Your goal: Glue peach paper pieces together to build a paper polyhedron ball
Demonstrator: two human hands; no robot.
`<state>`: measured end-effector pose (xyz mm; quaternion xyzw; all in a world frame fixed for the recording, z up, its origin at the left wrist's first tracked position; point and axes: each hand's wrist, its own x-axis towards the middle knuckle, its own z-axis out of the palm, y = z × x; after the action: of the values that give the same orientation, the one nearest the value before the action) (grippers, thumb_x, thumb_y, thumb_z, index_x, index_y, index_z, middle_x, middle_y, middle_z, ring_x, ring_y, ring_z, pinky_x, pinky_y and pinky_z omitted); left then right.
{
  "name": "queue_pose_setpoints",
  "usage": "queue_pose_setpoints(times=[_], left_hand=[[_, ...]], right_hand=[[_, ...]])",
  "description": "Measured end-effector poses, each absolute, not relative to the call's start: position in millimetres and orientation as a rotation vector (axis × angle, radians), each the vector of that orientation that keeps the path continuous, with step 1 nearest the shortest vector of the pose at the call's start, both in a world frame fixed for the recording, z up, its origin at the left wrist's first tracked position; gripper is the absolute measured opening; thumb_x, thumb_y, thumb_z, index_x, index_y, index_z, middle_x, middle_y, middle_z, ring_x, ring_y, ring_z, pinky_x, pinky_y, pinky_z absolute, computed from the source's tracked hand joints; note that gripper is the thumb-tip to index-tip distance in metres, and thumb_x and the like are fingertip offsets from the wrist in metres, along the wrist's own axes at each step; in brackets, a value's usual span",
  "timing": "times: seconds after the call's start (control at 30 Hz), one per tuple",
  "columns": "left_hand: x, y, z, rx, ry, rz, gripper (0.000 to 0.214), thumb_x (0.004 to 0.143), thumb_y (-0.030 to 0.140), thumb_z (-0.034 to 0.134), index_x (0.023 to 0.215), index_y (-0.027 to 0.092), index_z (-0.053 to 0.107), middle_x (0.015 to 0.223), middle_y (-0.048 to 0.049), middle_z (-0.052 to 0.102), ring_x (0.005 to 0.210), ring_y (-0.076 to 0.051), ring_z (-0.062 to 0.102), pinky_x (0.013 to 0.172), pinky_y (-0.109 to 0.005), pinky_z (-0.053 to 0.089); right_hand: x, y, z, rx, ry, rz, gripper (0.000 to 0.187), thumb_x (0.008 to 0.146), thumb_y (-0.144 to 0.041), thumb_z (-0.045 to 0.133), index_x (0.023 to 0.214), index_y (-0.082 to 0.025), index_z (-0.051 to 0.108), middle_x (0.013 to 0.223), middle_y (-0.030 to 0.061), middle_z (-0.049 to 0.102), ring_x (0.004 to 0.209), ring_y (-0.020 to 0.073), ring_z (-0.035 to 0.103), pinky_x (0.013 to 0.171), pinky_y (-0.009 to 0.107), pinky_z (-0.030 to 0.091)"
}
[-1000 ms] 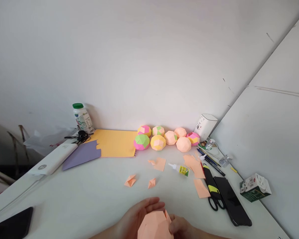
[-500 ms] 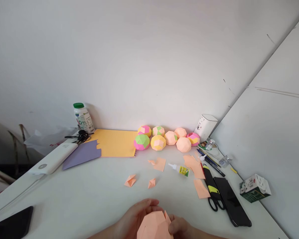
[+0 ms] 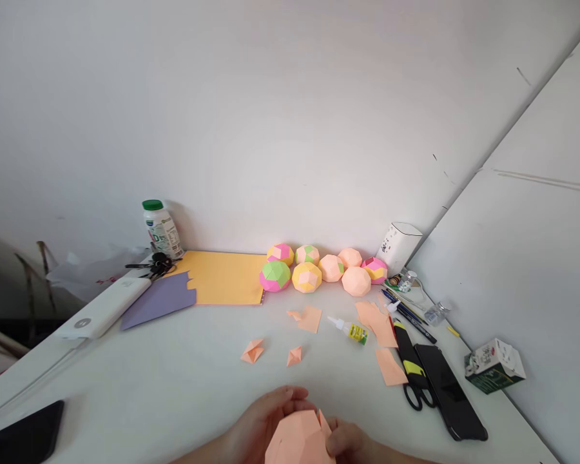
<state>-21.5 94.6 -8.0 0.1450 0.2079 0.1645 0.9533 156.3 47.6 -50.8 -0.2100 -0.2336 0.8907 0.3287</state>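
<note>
1. Your bench (image 3: pixel 164 380) spans the view, its far edge against the wall.
2. On it, toward the back, lies a yellow sheet (image 3: pixel 227 277); a purple sheet (image 3: pixel 159 299) sits beside it, to the left.
3. Your left hand (image 3: pixel 268 415) is cupped around the far left side of the peach ball, fingers curled; you cannot tell here whether they press on it.
4. Your right hand (image 3: pixel 348 439) pinches the ball's right edge, thumb on the near side, next to a raised paper point.
5. The peach ball (image 3: pixel 297 441), faceted, is between your two hands at the bench's near edge, its bottom cut off by the frame.
6. To your right, a dark phone (image 3: pixel 450 390) lies next to black-handled scissors (image 3: pixel 413 364).
7. Ahead of you, eight smaller-looking faceted balls (image 3: pixel 307 277) cluster by the wall.
8. A glue bottle (image 3: pixel 356 332) lies on its side near the peach scraps (image 3: pixel 379 322).
9. Smallest, two folded peach pieces (image 3: pixel 294 356) rest apart, just beyond your hands.
</note>
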Motion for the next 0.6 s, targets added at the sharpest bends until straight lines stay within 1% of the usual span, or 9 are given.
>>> queue_pose_setpoints(times=[0.17,0.37,0.5,0.6], left_hand=[[-21.8,95.6,-10.4,0.281,0.436,0.341,0.039,0.087,0.039,0.048,0.071,0.011,0.068,0.081,-0.0145,0.069,0.079,-0.025,0.062,0.081,-0.034,0.043],[-21.4,96.4,-12.9,0.269,0.442,0.352,0.035,0.087,0.039,0.050,0.074,0.011,0.068,0.083,-0.0141,0.070,0.080,-0.024,0.062,0.083,-0.034,0.043],[-21.3,96.2,-12.1,0.273,0.468,0.362,0.034,0.087,0.038,0.051,0.075,0.011,0.069,0.081,-0.0130,0.069,0.078,-0.023,0.062,0.080,-0.033,0.044],[-21.7,95.3,-11.9,0.285,0.450,0.355,0.037,0.087,0.039,0.050,0.073,0.010,0.069,0.081,-0.0142,0.069,0.078,-0.023,0.062,0.080,-0.033,0.043]], right_hand=[[156.0,48.1,-55.2,-0.558,-0.644,2.324,0.037,0.063,-0.022,0.069,0.095,-0.005,0.068,0.100,0.0139,0.071,0.111,0.0298,0.059,0.099,0.038,0.035],[155.6,48.9,-53.2,-0.573,-0.611,2.336,0.042,0.060,-0.020,0.071,0.098,-0.003,0.067,0.102,0.0157,0.070,0.115,0.0316,0.056,0.101,0.040,0.032],[156.4,48.3,-50.2,-0.582,-0.601,2.336,0.040,0.060,-0.018,0.070,0.097,-0.002,0.067,0.101,0.0158,0.071,0.113,0.0319,0.057,0.100,0.040,0.033],[156.4,48.4,-50.2,-0.578,-0.604,2.329,0.035,0.061,-0.018,0.070,0.093,-0.003,0.069,0.099,0.0145,0.071,0.111,0.0311,0.058,0.099,0.040,0.034]])
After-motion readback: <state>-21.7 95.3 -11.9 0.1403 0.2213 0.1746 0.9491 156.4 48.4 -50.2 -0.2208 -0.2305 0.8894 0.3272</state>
